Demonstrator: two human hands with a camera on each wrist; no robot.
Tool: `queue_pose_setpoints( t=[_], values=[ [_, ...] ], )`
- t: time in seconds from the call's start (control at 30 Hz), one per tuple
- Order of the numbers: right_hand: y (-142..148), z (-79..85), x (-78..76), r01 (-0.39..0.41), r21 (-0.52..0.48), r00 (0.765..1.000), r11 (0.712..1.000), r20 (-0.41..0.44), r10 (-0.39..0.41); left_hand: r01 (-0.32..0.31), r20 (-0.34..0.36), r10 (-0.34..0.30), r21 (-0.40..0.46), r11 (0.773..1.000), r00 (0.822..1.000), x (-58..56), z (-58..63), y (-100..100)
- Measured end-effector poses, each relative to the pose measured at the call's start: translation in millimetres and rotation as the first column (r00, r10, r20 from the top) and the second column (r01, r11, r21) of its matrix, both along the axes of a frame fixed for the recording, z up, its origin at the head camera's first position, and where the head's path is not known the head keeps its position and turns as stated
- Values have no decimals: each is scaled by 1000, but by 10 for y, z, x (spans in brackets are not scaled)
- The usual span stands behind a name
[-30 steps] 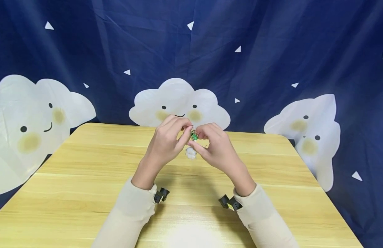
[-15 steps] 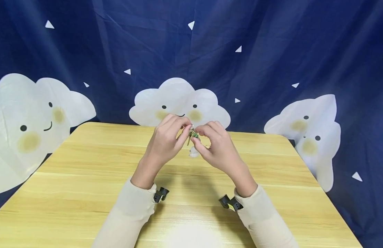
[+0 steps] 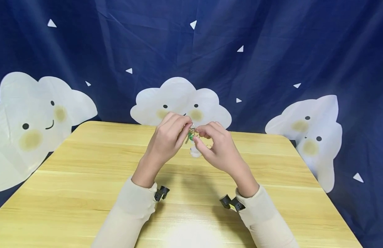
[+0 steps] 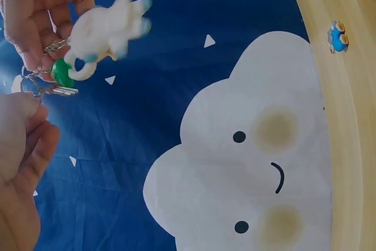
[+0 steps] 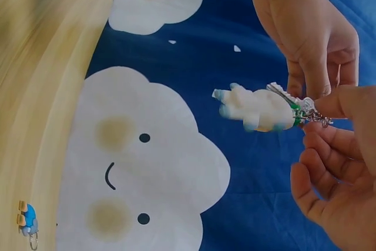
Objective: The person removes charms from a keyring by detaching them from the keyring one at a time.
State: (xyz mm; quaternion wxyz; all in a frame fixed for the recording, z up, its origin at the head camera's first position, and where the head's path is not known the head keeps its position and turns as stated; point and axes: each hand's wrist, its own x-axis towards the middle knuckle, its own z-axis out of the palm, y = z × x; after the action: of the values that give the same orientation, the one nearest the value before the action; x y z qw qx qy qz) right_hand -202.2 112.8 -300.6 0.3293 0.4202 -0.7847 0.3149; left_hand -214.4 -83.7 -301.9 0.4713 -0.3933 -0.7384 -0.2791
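In the head view, my left hand [image 3: 166, 137] and right hand [image 3: 223, 148] meet above the far part of the wooden table. The left fingertips pinch a metal key ring [image 4: 30, 85], from which keys [image 4: 61, 91] hang. My right thumb and fingers pinch the short chain [image 4: 57, 45] of a keychain with a white animal-like figurine [image 4: 103, 33] with pale blue feet. Beside the ring sits a small glossy green piece [image 4: 63, 73]. The figurine dangles below the hands, blurred in the right wrist view. Fingers partly hide where ring and chain join.
A small blue figurine [image 4: 338, 38] with a ring of its own lies on the wooden table [image 3: 86, 193]. Behind the table hangs a dark blue curtain [image 3: 166, 41] with white clouds. Small black cameras [image 3: 161, 193] sit on both wrists.
Both hands keep nearly the same place and grip. Keys and green piece have turned between the fingers, and the white figurine has swung slightly right in the head view.
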Motion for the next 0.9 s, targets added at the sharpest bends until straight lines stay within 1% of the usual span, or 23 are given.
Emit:
queue_pose_setpoints(
  t=[0.13, 0.3, 0.4, 0.5, 0.67, 0.9],
  values=[
    [2, 16, 8, -15, -9, 1000, 1000, 14, 15, 5, -9, -5, 1, 1000, 1000, -5, -3, 0],
    [7, 26, 9, -7, 4, 1000, 1000, 5, 7, 12, -19, -12, 3, 1000, 1000, -12, -3, 7],
    [11, 32, 7, 12, 8, 1000, 1000, -21, -12, 8, -19, -8, 0, 1000, 1000, -15, -4, 7],
    [17, 45, 5, 29, 9, 997, 1000, -67, -28, 1, -13, -1, -5, 1000, 1000, -18, -3, 3],
    [35, 52, -12, 32, 1, 991, 999, -130, -32, -5, 1, 5, -13, 1000, 1000, -20, -1, 1],
    [40, 58, -21, 24, -18, 990, 1000, -140, -26, 1, 9, -1, -11, 1000, 1000, -21, -12, 6]
  ],
)
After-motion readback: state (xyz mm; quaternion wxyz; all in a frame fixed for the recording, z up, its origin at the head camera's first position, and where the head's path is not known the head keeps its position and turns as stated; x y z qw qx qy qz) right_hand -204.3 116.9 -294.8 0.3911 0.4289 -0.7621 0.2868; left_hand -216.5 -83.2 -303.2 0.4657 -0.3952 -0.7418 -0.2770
